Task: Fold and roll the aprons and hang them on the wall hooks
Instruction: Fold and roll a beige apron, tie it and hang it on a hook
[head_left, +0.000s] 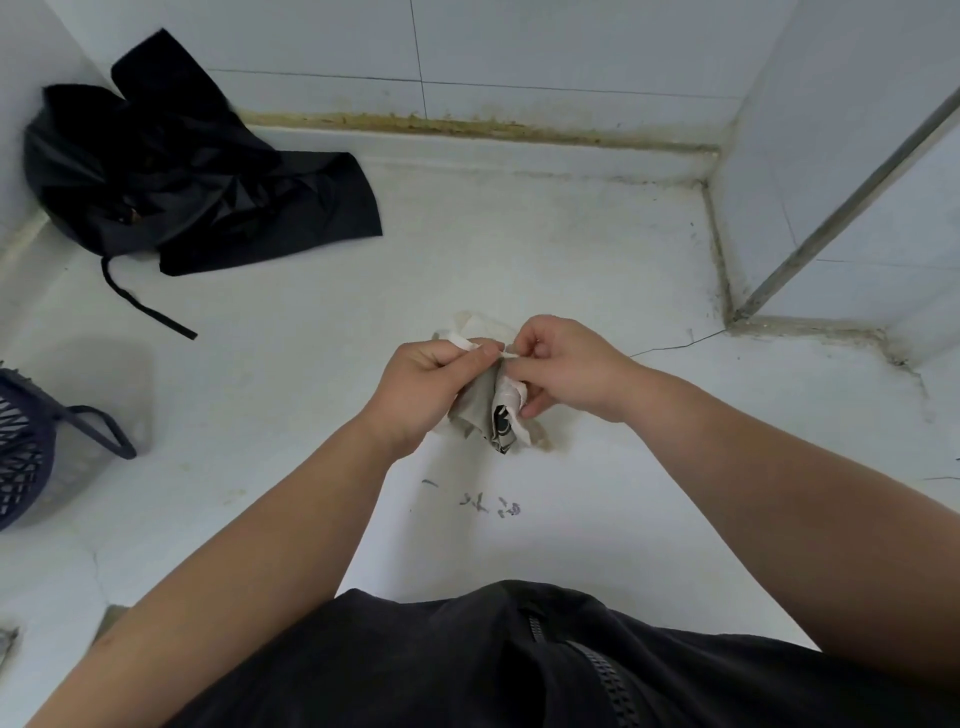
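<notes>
Our left hand (431, 384) and right hand (566, 369) grip the rolled grey-beige cloth apron (480, 413), fingers (485, 356) curled, pinching its white strap (461, 341).

Your white surface (519, 260) meets tiled walls, with grimy seams along the back and right. In its far left corner a crumpled black apron (208, 197) lies, one strap (145, 306) trailing toward you. A dark latticed basket (26, 447) stands at your left edge. Near you are inky marks (488, 504), and at the right a thin crack (675, 343).
</notes>
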